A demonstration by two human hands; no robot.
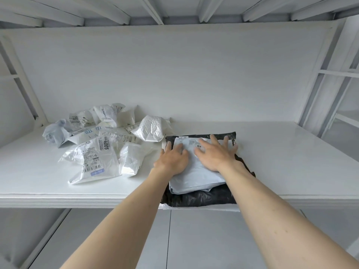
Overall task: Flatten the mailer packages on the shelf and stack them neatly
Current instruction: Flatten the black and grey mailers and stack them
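A pale blue mailer [196, 175] lies flat on top of a black mailer [202, 199] at the front of the white shelf [291, 162]. Both of my hands press on it, palms down and fingers spread. My left hand [172, 159] covers its left side and my right hand [216, 154] its far right part. A white mailer edge [204, 208] pokes out beneath the black one over the shelf lip. To the left sits a loose heap of several crumpled white and grey mailers [101, 140], among them a labelled one [95, 162] and a puffy white one [151, 129].
The shelf's white back wall [174, 74] rises behind the heap. Slats of the shelf above [151, 8] hang overhead. Metal frame posts [320, 84] stand at the right, and another post [21, 80] at the left. A lower compartment [174, 239] opens under the shelf edge.
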